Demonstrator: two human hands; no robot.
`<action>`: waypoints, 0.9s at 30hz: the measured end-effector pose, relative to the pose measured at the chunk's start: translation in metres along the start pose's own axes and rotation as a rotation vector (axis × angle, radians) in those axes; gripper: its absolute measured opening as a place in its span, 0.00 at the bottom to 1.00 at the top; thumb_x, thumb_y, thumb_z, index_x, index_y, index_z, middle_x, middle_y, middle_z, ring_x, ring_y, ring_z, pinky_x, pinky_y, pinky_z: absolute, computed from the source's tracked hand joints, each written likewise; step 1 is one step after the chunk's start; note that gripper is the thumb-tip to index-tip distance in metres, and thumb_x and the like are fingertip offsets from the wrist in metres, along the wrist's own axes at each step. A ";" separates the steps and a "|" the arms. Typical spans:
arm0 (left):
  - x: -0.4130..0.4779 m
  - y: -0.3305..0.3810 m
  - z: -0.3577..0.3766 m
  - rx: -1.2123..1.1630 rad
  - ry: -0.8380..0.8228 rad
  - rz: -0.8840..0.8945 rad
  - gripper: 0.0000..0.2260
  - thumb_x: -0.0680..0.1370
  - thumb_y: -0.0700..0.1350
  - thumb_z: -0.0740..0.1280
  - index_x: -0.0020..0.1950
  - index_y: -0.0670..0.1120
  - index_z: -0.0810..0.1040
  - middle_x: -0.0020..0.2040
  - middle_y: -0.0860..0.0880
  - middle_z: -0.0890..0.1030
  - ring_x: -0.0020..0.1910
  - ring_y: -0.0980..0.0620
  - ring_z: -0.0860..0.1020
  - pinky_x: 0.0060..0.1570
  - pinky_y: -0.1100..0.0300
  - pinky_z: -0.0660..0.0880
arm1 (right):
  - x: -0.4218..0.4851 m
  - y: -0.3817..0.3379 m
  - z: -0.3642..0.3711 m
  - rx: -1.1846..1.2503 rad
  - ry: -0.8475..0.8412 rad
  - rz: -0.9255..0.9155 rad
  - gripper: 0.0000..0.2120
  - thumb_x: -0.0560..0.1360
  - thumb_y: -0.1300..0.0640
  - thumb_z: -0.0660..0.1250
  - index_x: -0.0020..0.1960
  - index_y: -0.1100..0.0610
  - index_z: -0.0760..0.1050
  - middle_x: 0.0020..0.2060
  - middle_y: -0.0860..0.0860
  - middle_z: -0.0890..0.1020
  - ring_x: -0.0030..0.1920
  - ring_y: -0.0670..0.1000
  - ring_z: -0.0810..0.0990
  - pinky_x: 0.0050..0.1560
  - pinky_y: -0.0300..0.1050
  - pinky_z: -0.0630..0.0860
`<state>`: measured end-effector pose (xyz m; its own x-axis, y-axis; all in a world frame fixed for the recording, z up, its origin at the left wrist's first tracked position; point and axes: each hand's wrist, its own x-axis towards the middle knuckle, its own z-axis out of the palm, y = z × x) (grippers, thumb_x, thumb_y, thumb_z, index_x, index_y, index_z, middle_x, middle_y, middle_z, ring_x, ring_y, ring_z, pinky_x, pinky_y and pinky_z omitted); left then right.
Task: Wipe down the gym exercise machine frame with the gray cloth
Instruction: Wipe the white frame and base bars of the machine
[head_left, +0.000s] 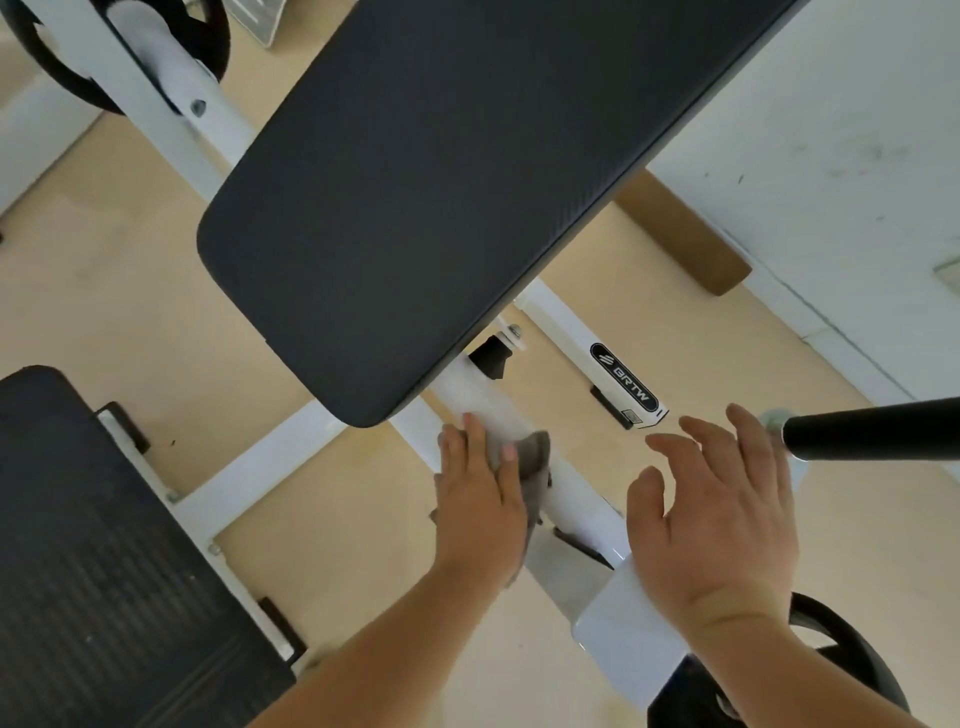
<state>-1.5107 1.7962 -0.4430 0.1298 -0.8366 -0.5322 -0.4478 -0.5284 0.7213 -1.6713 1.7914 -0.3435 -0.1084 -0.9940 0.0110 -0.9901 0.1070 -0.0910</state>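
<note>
Gray cloth (535, 452), crumpled, is clasped by left grip (478, 499) against smooth white frame tube (478, 400); right grip (717, 519) is held released, splayed.

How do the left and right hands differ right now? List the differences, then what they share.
The left hand holds the gray cloth against the white frame tube; the right hand holds nothing. The left hand's fingers lie close together; the right hand's are spread and relaxed. The left hand sits by the black pad, the right hand by the black bar. Both are bare, backs up.
</note>
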 end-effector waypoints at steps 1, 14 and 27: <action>0.008 0.019 0.011 -0.075 0.025 -0.067 0.32 0.86 0.59 0.48 0.84 0.46 0.39 0.84 0.45 0.40 0.82 0.46 0.50 0.79 0.50 0.55 | 0.000 0.000 0.000 -0.007 -0.003 0.001 0.24 0.76 0.48 0.54 0.59 0.57 0.83 0.64 0.56 0.80 0.77 0.62 0.63 0.80 0.60 0.53; 0.056 0.029 0.007 -0.416 0.329 -0.199 0.35 0.85 0.51 0.61 0.84 0.45 0.43 0.82 0.45 0.60 0.78 0.44 0.66 0.74 0.54 0.65 | 0.001 -0.001 0.002 -0.013 0.019 -0.012 0.26 0.77 0.47 0.52 0.59 0.58 0.84 0.64 0.58 0.80 0.77 0.63 0.63 0.79 0.59 0.52; 0.059 0.045 0.042 -0.516 0.267 -0.444 0.45 0.82 0.60 0.63 0.82 0.47 0.32 0.80 0.43 0.55 0.72 0.37 0.69 0.65 0.45 0.73 | 0.000 0.000 0.003 -0.003 0.029 -0.008 0.26 0.77 0.47 0.52 0.58 0.58 0.84 0.63 0.58 0.80 0.76 0.63 0.64 0.77 0.65 0.59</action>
<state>-1.5603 1.7289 -0.4609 0.4426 -0.4996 -0.7447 0.1628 -0.7719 0.6146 -1.6716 1.7911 -0.3465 -0.1027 -0.9939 0.0402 -0.9912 0.0988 -0.0882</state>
